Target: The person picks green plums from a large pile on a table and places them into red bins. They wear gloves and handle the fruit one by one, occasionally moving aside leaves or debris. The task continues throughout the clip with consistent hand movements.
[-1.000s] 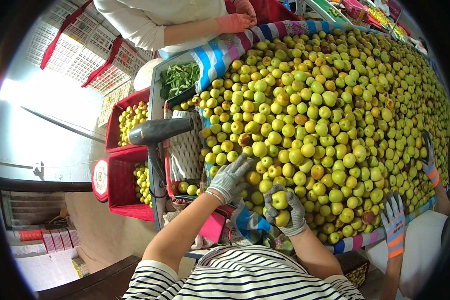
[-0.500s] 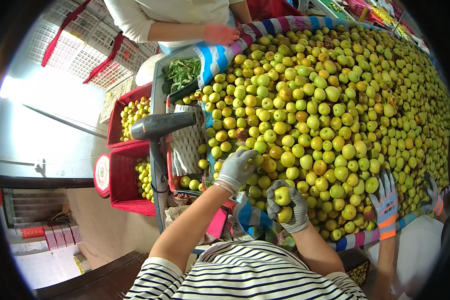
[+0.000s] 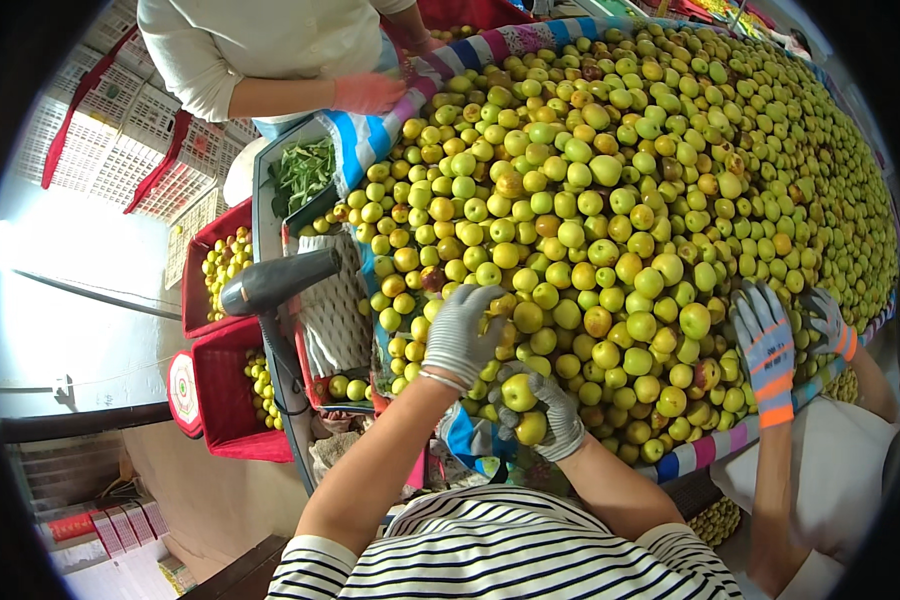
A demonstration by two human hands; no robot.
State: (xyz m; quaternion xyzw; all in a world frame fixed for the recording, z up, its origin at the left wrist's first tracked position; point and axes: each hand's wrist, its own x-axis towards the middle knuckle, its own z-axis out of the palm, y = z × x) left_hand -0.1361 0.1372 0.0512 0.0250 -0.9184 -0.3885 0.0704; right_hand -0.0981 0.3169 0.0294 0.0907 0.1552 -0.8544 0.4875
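A great heap of round yellow-green jujubes (image 3: 610,220), some with brown blotches, spreads in front of me. My left hand (image 3: 462,338), in a grey-white glove, is curled at the near left edge of the heap, its fingertips bent around a jujube that is partly hidden. Close by on the right, my right hand (image 3: 555,425), in a dark grey glove, is turned palm up and cups two fruits: an upper jujube (image 3: 517,392) and a lower jujube (image 3: 531,428).
At left, a dark hair dryer (image 3: 280,282) lies above white foam netting (image 3: 330,310). Leaves (image 3: 305,175) fill a tray behind it. Red-lined crates (image 3: 232,425) stand beyond. A co-worker's gloved hands (image 3: 767,350) touch the heap at right; another person's pinkish hand (image 3: 370,93) is at the far edge.
The view has shifted, moving the heap within the picture. My left hand's fingers have curled in from reaching over the fruit. My right hand still holds its two jujubes.
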